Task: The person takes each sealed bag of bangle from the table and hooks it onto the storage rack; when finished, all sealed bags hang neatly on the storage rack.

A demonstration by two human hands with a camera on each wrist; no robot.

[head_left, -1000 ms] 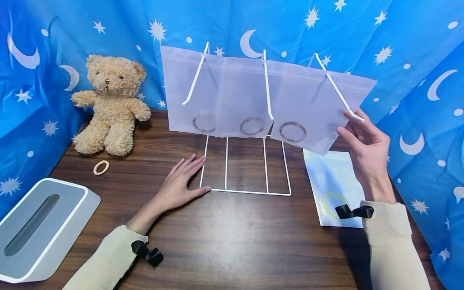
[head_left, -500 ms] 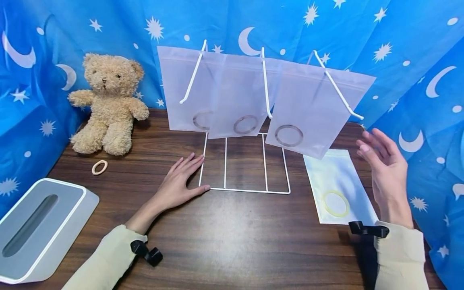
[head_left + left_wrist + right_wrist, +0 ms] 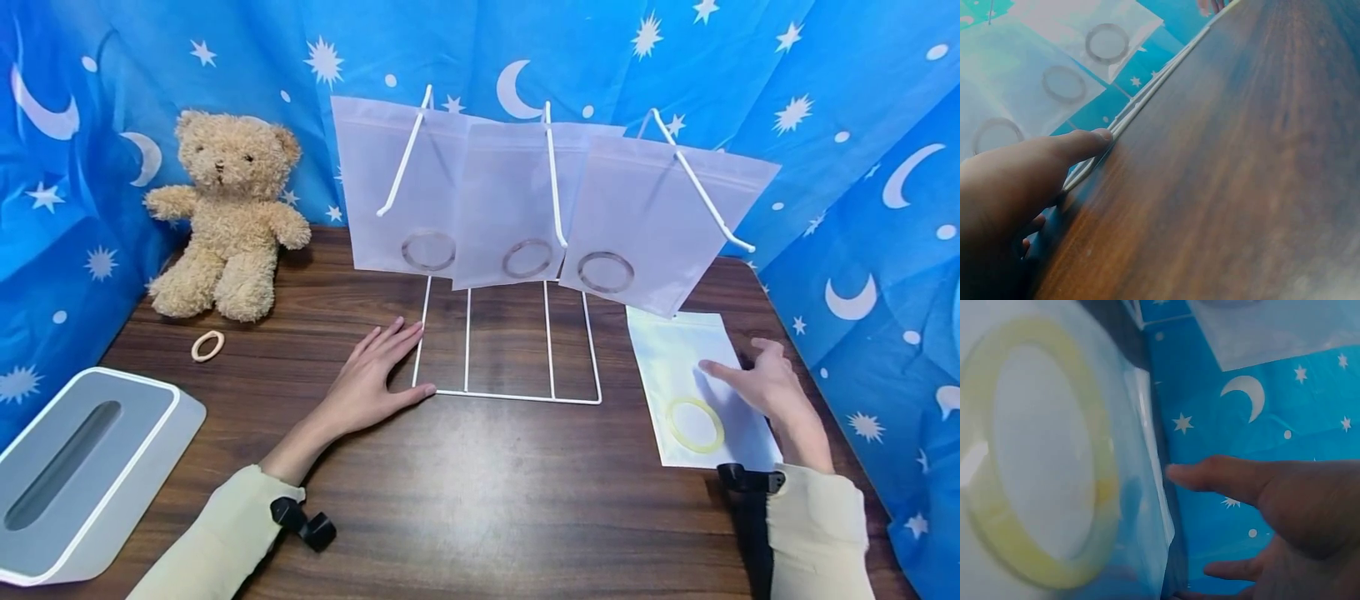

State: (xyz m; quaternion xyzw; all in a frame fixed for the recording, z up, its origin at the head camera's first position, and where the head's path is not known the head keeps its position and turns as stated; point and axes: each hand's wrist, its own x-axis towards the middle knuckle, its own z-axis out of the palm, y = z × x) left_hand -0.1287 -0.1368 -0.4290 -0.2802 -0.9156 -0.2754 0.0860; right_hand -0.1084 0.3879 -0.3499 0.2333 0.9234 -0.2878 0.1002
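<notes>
Brown wood-grain table. Teddy bear far left; pale ring just nearer; tissue box near left. White wire rack mid-table, left hand at its left edge. White bag with yellow ring at right.

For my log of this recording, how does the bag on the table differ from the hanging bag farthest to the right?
The table bag lies flat, while the hanging bag hangs from a white hook. The table bag shows a yellow ring; the hanging bag shows a brownish ring. The table bag looks bluish white, the hanging bag pale lilac. Both have their ring near one end.
</notes>
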